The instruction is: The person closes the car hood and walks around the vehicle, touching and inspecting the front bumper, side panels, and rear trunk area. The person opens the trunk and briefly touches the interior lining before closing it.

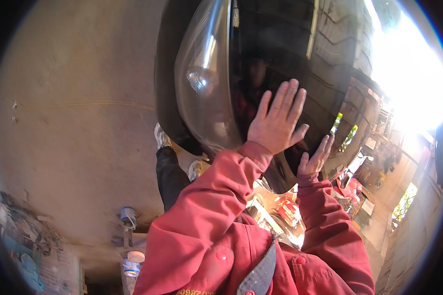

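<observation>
Black car panel [275, 44], left hand [276, 119] over it, right hand [316, 160] nearby

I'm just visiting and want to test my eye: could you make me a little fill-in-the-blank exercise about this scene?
1. The left sleeve is coloured ____.
2. The glossy panel behind the left hand is coloured ____.
3. In the picture, the headlight lies to the ____ of both hands.
4. Vertically in the picture, the right hand sits ____ than the left hand.

Missing words: red; black; left; lower.
</observation>
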{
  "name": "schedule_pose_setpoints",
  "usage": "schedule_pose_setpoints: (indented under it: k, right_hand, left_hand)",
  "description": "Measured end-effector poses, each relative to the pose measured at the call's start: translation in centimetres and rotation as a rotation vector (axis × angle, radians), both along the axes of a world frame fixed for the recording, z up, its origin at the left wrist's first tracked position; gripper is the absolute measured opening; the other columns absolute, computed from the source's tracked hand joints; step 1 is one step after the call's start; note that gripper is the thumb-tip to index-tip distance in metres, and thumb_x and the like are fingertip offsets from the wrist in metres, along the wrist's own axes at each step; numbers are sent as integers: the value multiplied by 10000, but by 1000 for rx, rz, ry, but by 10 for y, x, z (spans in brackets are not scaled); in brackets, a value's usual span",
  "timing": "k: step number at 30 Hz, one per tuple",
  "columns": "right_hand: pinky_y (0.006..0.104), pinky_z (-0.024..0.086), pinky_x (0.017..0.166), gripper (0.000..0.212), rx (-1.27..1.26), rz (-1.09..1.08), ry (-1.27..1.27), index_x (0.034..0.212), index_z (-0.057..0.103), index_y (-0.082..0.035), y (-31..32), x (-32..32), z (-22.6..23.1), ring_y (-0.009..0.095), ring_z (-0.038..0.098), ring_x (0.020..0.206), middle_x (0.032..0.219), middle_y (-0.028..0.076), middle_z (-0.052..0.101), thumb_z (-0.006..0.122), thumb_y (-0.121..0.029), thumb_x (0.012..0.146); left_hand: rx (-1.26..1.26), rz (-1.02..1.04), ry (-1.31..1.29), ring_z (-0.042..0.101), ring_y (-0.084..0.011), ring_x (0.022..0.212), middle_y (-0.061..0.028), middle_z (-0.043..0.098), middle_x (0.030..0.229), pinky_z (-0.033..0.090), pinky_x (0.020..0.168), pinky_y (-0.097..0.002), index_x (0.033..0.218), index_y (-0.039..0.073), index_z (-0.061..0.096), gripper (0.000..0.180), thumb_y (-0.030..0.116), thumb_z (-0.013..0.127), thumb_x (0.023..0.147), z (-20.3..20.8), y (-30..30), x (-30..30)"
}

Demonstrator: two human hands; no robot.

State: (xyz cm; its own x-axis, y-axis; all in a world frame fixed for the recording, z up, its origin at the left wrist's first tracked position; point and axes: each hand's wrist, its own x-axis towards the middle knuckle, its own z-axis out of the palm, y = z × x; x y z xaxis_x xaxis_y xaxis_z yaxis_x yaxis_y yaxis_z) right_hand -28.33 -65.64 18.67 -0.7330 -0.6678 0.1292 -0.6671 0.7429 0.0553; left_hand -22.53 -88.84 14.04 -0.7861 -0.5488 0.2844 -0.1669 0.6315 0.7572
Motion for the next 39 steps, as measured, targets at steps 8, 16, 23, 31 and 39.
schedule_pose_setpoints:
  k: [8, 16, 23, 31, 39]
  right_hand:
    - [536, 206, 1214, 829, 0, 4, 4, 1567, 281, 29, -5, -1, 11, 468, 249, 1492, 1617, 303, 238, 540, -449, 940]
    - [501, 248, 1207, 800, -126, -13, 27, 1576, 327, -64, -2, -5, 20, 404, 283, 1494, 1626, 241, 274, 653, -365, 911]
    - [508, 248, 1198, 776, -290, -182, -41, 1565, 338, -35, 77, 63, 3, 393, 298, 1492, 1615, 246, 303, 614, -406, 942]
    - [513, 193, 1216, 784, -251, -324, 11, 1555, 389, -82, 153, 100, -40, 365, 270, 1517, 1630, 201, 306, 505, -562, 947]
    - [520, 207, 1209, 779, -295, -326, 30, 1535, 427, -89, 150, 101, -45, 352, 317, 1498, 1616, 191, 345, 541, -550, 918]
  left_hand:
    - [-89, -9, -25, 305, -354, 1502, -197, 314, 1628, 225, 1187, -579, 1547, 93, 401, 880, 567, 636, 845, 1, 0, -2]
    - [-292, -4, 10, 292, -371, 1504, -194, 307, 1628, 225, 1193, -562, 1578, 84, 321, 818, 526, 584, 942, 5, 3, -1]
    - [-445, -282, -60, 282, -351, 1513, -151, 289, 1650, 201, 1205, -555, 1587, 95, 313, 818, 578, 529, 963, -1, 77, 30]
    - [-571, -314, 31, 307, -355, 1504, -184, 304, 1640, 198, 1196, -573, 1584, 96, 328, 862, 551, 574, 894, -15, 123, 31]
    - [-618, -328, 19, 340, -377, 1485, -204, 342, 1616, 219, 1180, -593, 1570, 101, 349, 897, 578, 579, 847, -15, 123, 34]
